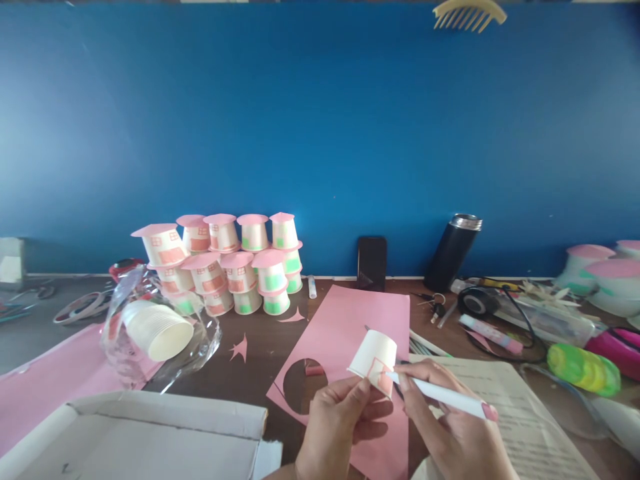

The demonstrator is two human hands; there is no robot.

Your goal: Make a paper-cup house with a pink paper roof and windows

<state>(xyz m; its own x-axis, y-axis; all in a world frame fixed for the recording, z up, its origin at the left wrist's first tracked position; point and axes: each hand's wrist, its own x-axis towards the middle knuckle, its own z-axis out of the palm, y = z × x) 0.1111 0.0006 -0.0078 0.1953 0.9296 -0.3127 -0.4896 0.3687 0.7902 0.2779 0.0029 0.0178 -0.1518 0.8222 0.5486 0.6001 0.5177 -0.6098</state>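
Observation:
My left hand (343, 420) grips a white paper cup (374, 353) near its rim, the cup tilted with its narrower base up. An orange-red outline, partly coloured in, marks the cup's side. In my right hand (445, 413) is a white felt-tip marker (445, 395), its tip at the coloured patch. Beneath both hands lies a pink paper sheet (360, 313) with a round hole cut in it. To the left, decorated paper cups (240, 270) with pink paper tops stand stacked, bearing orange-red and green drawn patches.
Plain nested cups (160, 330) lie in clear plastic at left, behind a white cardboard box (165, 433). A phone (372, 263) and a black bottle (453, 253) lean on the blue wall. Keys (436, 303), a glue stick (490, 333) and a printed sheet (505, 413) occupy the right.

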